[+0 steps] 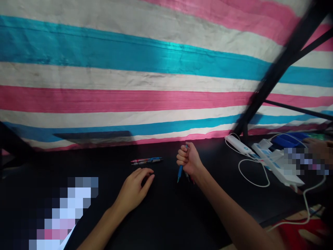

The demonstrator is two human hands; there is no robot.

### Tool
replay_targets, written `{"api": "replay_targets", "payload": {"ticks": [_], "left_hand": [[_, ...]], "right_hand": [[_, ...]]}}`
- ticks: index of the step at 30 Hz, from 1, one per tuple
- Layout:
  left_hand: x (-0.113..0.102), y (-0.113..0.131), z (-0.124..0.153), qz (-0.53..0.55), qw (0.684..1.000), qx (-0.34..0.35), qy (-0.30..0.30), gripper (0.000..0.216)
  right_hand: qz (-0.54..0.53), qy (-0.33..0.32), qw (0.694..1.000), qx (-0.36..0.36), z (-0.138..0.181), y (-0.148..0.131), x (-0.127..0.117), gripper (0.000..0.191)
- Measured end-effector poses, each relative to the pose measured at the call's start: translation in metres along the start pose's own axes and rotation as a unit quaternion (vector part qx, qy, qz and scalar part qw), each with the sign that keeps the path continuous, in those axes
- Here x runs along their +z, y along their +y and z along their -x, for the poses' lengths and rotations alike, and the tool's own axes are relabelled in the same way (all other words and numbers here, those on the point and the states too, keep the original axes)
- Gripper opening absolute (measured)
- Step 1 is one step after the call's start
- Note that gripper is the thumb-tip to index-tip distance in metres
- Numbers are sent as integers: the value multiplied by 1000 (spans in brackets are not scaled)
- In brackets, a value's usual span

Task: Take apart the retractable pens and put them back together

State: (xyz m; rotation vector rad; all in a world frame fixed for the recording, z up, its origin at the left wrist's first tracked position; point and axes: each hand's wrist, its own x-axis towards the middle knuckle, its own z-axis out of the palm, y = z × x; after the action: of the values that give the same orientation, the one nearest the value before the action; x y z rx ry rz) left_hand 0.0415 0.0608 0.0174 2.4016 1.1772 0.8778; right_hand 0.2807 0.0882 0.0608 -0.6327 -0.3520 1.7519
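My right hand (189,159) is raised over the black table, its fingers wrapped round a blue pen (180,172) whose tip points down. A darker shape with a bit of red shows behind that pen, perhaps more pens; I cannot tell how many. My left hand (137,182) rests on the tabletop with nothing in it, fingers gently curved and thumb apart. Just beyond its fingertips, several pens (147,160) lie side by side, with red, blue and dark barrels. They do not touch the hand.
On the right, a white power strip (275,165) lies with a white device (238,145) and loose white cables. Another person's hand (318,149) is beside them near a blue object (288,139). A striped sheet (156,100) hangs behind the table (161,222); a black metal frame (270,78) slants at right.
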Motion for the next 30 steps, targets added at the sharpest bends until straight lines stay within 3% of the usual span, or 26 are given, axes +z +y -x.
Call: {"api": "replay_targets", "payload": {"ticks": [7,30], "left_hand": [[-1,0,-2,-6,1000,10,-6,18],[0,-1,-2,-12,999,2,-53,21]], "right_hand": [[36,-6,999,21,-8,1,11,31],[70,3,997,15,-10,0,9,31]]}}
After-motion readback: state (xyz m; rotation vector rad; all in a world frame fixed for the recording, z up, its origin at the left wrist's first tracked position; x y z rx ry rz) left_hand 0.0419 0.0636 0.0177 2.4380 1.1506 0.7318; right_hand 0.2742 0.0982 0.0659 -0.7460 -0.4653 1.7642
